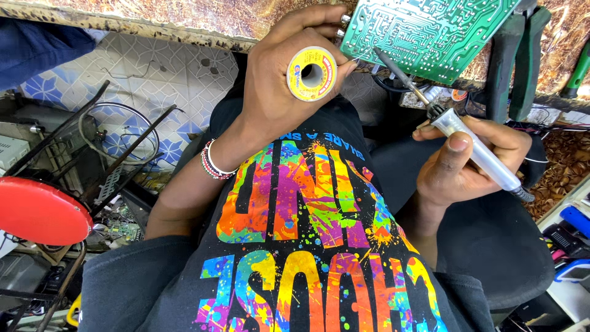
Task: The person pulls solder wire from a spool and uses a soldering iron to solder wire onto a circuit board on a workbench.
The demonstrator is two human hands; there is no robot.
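Note:
My left hand [279, 74] grips a small spool of solder wire [312, 74] with a yellow label, held up close to the edge of a green circuit board [424, 31]. My right hand [470, 160] holds a soldering iron [455, 126] with a clear handle, its dark tip pointing up to the lower edge of the board. A thin strand of solder runs from the spool toward the iron's tip. The board rests at the edge of a brown patterned bench [184, 15], solder side up. I wear beaded bracelets [214, 161] on the left wrist.
Green-handled pliers [519, 55] lie on the bench right of the board. A red round stool seat [40, 212] and wire frames with loose electronics sit on the patterned tile floor [153, 74] at left. Blue and dark tools [571, 233] lie at lower right.

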